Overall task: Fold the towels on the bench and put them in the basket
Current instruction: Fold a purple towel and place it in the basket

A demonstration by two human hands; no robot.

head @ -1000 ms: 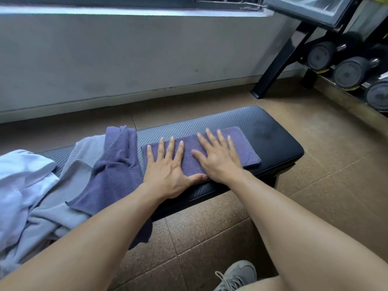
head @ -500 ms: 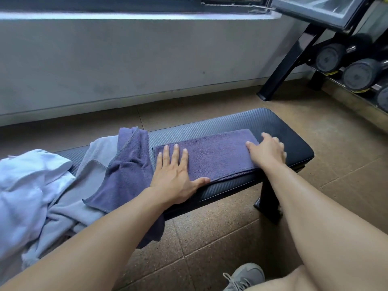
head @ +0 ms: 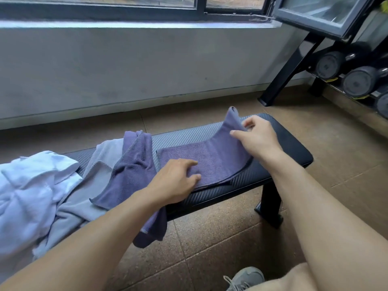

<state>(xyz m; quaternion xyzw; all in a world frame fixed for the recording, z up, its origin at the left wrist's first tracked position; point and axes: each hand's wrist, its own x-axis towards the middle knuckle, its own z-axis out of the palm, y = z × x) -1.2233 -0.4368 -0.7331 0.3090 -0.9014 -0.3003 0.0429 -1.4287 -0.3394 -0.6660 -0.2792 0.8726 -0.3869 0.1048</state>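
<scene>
A folded purple towel (head: 212, 156) lies on the black padded bench (head: 289, 148). My right hand (head: 258, 139) pinches the towel's right end and holds it lifted off the bench. My left hand (head: 176, 179) rests on the towel's left part with its fingers bent, pressing it down. Left of it, a second purple towel (head: 130, 173) lies crumpled and hangs over the bench's front edge. A light grey towel (head: 100, 162) and a white towel (head: 31, 190) are heaped further left. No basket is in view.
A black rack with dumbbells (head: 357, 80) stands at the right. An open window pane (head: 319, 15) juts out above it. A grey wall runs behind the bench. My shoe (head: 245, 278) is on the brown tiled floor in front.
My right hand went from lying flat on the towel to its right end and has lifted that end up. My left hand's fingers have curled somewhat.
</scene>
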